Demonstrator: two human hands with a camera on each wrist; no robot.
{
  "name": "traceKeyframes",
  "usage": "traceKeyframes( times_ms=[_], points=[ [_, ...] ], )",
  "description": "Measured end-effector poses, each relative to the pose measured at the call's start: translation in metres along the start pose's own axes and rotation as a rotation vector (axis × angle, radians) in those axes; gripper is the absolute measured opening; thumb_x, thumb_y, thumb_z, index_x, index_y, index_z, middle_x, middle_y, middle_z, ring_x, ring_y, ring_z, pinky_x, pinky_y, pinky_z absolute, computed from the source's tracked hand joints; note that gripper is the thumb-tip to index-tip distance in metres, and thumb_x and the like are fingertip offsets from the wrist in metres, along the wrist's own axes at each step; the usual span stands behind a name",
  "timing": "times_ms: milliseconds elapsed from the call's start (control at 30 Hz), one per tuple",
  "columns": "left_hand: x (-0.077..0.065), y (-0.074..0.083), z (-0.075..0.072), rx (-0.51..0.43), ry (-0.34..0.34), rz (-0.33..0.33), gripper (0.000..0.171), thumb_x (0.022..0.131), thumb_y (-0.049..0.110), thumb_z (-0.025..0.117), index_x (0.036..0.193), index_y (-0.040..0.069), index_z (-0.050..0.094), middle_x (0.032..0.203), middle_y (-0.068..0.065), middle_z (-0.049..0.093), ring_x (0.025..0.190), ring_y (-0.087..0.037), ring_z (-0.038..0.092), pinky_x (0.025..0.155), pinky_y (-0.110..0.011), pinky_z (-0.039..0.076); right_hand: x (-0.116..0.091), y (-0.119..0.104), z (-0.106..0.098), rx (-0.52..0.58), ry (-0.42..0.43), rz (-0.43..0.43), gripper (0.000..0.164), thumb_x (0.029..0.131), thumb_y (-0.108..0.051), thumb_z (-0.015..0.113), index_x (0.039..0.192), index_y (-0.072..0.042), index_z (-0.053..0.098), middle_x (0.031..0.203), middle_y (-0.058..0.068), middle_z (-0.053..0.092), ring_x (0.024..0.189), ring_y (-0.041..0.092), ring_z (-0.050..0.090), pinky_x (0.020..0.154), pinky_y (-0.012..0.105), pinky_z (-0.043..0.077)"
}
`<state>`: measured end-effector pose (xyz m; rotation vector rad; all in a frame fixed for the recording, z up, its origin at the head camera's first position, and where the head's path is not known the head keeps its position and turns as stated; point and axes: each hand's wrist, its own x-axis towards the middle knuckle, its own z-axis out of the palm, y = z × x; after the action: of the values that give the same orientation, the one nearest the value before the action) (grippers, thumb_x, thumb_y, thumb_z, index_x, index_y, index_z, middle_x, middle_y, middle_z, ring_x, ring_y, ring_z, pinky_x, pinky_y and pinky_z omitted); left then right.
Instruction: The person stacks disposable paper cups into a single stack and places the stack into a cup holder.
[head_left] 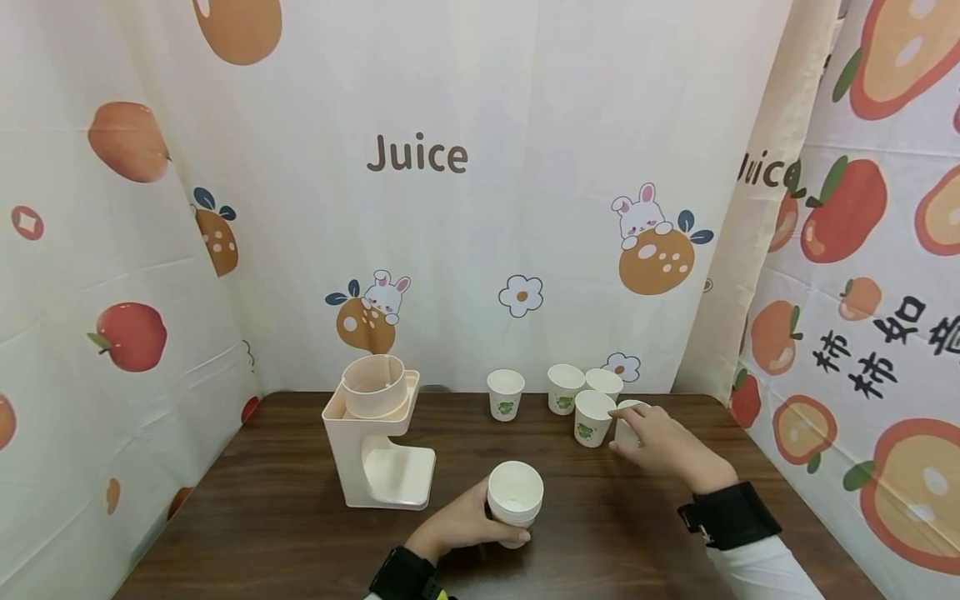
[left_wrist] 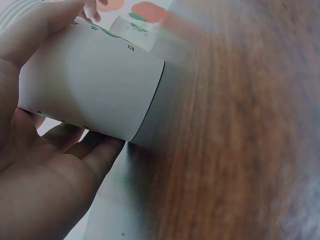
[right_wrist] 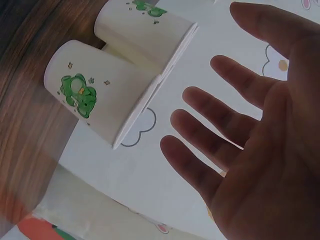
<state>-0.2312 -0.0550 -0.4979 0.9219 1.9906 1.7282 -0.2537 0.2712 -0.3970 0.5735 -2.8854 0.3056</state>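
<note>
My left hand [head_left: 467,523] grips a stack of white paper cups [head_left: 516,492] at the front middle of the table. In the left wrist view, its fingers and thumb wrap round the smooth side of a cup [left_wrist: 95,80], whose base is close over the wood. Farther right, my right hand [head_left: 670,444] reaches over a paper cup [head_left: 623,432], partly covering it. Seen from the right wrist, its fingers are spread and hold nothing, facing two cups with green cartoon prints, the nearer cup [right_wrist: 92,95] overlapping the other cup [right_wrist: 150,35].
A cream juicer-like stand [head_left: 352,458] with a round cup-shaped top [head_left: 373,387] is at the left. Loose paper cups stand along the back: one cup [head_left: 506,395] alone, others grouped by a front cup [head_left: 593,419]. A printed curtain [head_left: 450,225] rises behind the dark wooden table [head_left: 285,500].
</note>
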Motion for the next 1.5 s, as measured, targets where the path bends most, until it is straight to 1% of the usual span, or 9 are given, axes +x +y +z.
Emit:
traceKeyframes(
  times_ms=[100,267,400,567,700,900,1167,1267,1500],
  points=[
    [0.000,0.000,0.000,-0.002,0.000,-0.003,0.075,0.074,0.017,0.079,0.135,0.028,0.037,0.124,0.003,0.054,0.112,-0.015,0.050,0.099,-0.050,0.032,0.003,0.005,0.001,-0.006,-0.002,-0.002,0.048,0.086,-0.033,0.065,0.125,-0.008,0.055,0.122,0.020,0.055,0.110,0.040,0.046,0.085,0.056,0.046],
    [0.001,0.001,-0.001,-0.001,0.002,0.001,0.075,0.074,0.017,0.079,0.135,0.028,0.037,0.125,0.002,0.054,0.112,-0.015,0.050,0.099,-0.050,0.032,0.010,0.012,0.003,-0.022,0.032,-0.016,0.051,0.084,-0.034,0.066,0.124,-0.004,0.056,0.119,0.022,0.056,0.107,0.043,0.048,0.085,0.057,0.045],
    [0.000,0.001,-0.001,0.001,0.004,0.004,0.075,0.074,0.017,0.079,0.135,0.028,0.037,0.124,0.002,0.054,0.112,-0.016,0.050,0.099,-0.050,0.032,0.018,0.020,0.007,-0.041,0.040,0.022,0.055,0.084,-0.039,0.066,0.124,-0.003,0.056,0.118,0.023,0.056,0.106,0.043,0.048,0.084,0.059,0.045],
    [0.000,0.000,-0.001,-0.004,0.001,-0.002,0.075,0.074,0.016,0.078,0.135,0.028,0.037,0.125,0.002,0.054,0.112,-0.016,0.050,0.099,-0.050,0.032,0.026,0.031,0.012,-0.091,0.018,0.097,0.062,0.083,-0.046,0.065,0.127,-0.004,0.053,0.121,0.026,0.053,0.109,0.045,0.044,0.083,0.062,0.043],
    [0.000,0.000,0.000,-0.008,-0.004,-0.011,0.074,0.074,0.017,0.078,0.135,0.029,0.037,0.125,0.003,0.053,0.112,-0.016,0.049,0.099,-0.050,0.032,0.029,0.038,0.013,-0.072,-0.010,0.129,0.067,0.081,-0.048,0.066,0.129,-0.004,0.051,0.124,0.028,0.051,0.113,0.047,0.041,0.085,0.064,0.041],
    [0.000,0.001,0.000,-0.010,0.001,-0.018,0.075,0.074,0.017,0.079,0.135,0.029,0.037,0.125,0.003,0.053,0.113,-0.016,0.049,0.100,-0.051,0.031,0.033,0.043,0.015,-0.053,-0.051,0.150,0.075,0.078,-0.055,0.065,0.130,-0.004,0.050,0.125,0.029,0.049,0.113,0.048,0.040,0.084,0.065,0.041],
    [0.000,0.001,-0.001,-0.001,-0.004,-0.025,0.074,0.074,0.019,0.078,0.135,0.029,0.036,0.125,0.003,0.053,0.112,-0.015,0.049,0.099,-0.050,0.032,0.035,0.047,0.019,-0.033,-0.096,0.193,0.080,0.078,-0.058,0.064,0.132,-0.002,0.046,0.127,0.031,0.045,0.113,0.051,0.038,0.083,0.068,0.040],
    [0.000,0.002,0.000,0.005,-0.002,-0.024,0.074,0.074,0.019,0.078,0.135,0.029,0.037,0.125,0.003,0.053,0.112,-0.015,0.050,0.099,-0.051,0.032,0.034,0.048,0.020,-0.018,-0.100,0.194,0.081,0.077,-0.057,0.064,0.131,0.000,0.046,0.126,0.032,0.045,0.113,0.051,0.038,0.084,0.069,0.040],
    [0.000,0.000,0.000,-0.005,-0.007,-0.012,0.075,0.074,0.018,0.079,0.135,0.029,0.037,0.125,0.003,0.053,0.112,-0.016,0.049,0.099,-0.051,0.032,0.034,0.050,0.022,0.006,-0.084,0.188,0.078,0.078,-0.053,0.067,0.130,0.001,0.047,0.123,0.033,0.046,0.111,0.050,0.039,0.084,0.066,0.041]
  ],
)
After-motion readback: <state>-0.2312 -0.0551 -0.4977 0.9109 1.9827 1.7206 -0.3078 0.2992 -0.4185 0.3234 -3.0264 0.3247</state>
